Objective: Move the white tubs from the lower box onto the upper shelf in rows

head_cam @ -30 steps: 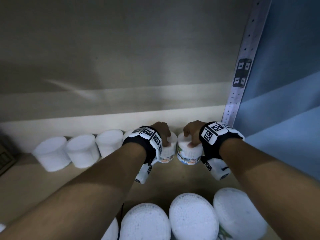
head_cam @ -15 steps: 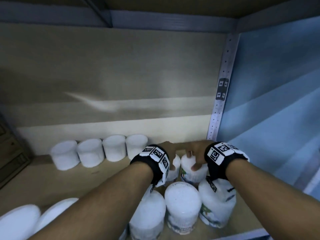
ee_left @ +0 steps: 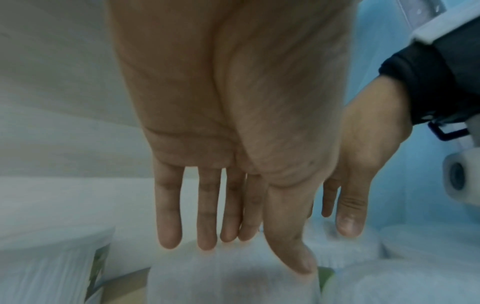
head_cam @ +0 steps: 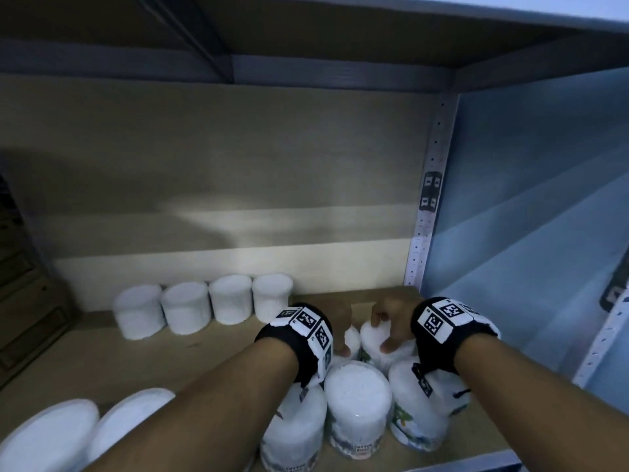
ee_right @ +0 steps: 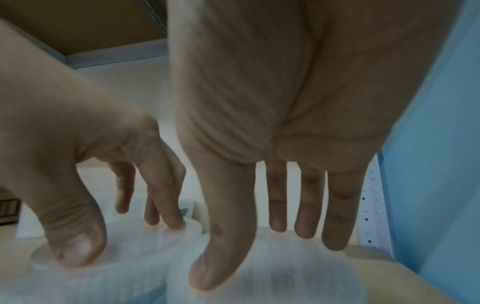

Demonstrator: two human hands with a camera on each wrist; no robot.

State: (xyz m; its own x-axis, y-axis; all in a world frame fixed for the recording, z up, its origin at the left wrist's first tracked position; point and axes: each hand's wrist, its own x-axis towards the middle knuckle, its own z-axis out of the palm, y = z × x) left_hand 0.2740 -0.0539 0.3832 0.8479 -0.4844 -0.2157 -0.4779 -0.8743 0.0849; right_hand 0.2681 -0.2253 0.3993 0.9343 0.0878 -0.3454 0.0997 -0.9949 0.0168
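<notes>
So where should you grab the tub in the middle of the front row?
Take the front middle tub by its round lid rim, coming straight down from above, thumb in front and fingers behind. It stands upright, and neighbouring tubs crowd both sides, so the top is probably the only free way in.

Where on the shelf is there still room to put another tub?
Bare shelf board lies between the back row of four tubs and the front tubs at left. Another bare strip runs along the back wall behind both hands, up to the perforated post. It is crowded at front right, where the left hand and right hand grip tubs amid a tight cluster.
</notes>
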